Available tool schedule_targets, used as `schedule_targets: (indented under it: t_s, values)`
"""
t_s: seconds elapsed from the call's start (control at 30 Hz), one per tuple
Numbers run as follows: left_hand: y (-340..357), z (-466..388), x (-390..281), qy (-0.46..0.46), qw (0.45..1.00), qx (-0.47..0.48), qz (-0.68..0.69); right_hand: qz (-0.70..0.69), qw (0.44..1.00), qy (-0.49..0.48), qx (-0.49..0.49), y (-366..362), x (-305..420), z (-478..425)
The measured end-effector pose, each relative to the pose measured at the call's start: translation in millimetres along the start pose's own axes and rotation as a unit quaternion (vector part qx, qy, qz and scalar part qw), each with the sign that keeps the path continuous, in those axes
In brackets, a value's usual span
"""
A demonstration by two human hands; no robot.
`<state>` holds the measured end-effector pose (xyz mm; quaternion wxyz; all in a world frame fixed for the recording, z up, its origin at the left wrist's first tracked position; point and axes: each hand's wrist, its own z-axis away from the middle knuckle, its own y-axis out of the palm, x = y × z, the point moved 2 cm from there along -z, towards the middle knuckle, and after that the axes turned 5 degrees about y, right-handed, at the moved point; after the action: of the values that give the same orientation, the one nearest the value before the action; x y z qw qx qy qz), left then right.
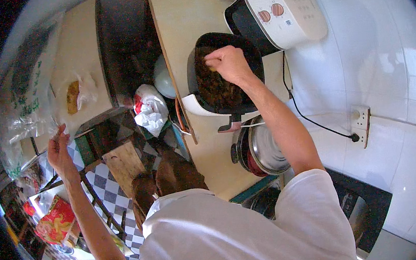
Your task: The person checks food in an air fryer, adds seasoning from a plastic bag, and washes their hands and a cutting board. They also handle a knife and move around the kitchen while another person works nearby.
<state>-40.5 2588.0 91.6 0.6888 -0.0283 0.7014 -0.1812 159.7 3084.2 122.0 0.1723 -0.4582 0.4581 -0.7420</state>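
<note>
My right hand (pixel 229 64) reaches down into the black basket of an air fryer (pixel 197 100), its fingers bent together at dark brown food (pixel 214 90) inside; whether they pinch a piece cannot be told. The basket rests on the counter, its pink-and-black handle (pixel 232 125) towards me. Out to the left, my left hand (pixel 59 148) is raised, fingers bent at the lower edge of a large clear plastic bag (pixel 23 98) with green print. That bag stands beside a beige surface, and the fingers seem to hold its edge.
Behind the basket is the white air fryer body (pixel 287 15). A pot with a glass lid (pixel 267 147) stands nearer me on the counter (pixel 211 167). A black cord runs to a wall socket (pixel 361 126). At left are a small bag of yellowish food (pixel 73 97), a white bag (pixel 150 111) and a red package (pixel 56 221).
</note>
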Motion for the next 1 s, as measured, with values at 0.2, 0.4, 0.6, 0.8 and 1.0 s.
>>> schedule_targets:
  t_s: [0.2,0.4,0.6,0.8,1.0]
  values:
    - [-0.3,-0.6,-2.9,0.006,0.999,-0.006,0.035,0.118,0.992,0.029,-0.019,-34.1,-42.9,6.8]
    - [2.2,-3.4,-7.0,-0.009,1.0,-0.011,0.01,0.167,0.983,0.041,0.059,-35.8,-53.0,27.1]
    - [-15.6,-5.6,12.7,0.0,0.997,-0.038,0.067,0.133,0.99,0.042,0.0,-58.9,-27.3,58.2]
    - [-5.0,-16.9,-30.9,0.057,0.992,-0.044,0.105,-0.06,0.996,-0.029,-0.052,-30.0,164.5,39.9]
    - [-16.0,-36.0,-22.6,0.015,0.997,-0.03,0.066,-0.157,0.939,-0.29,0.099,143.8,328.2,-37.7]
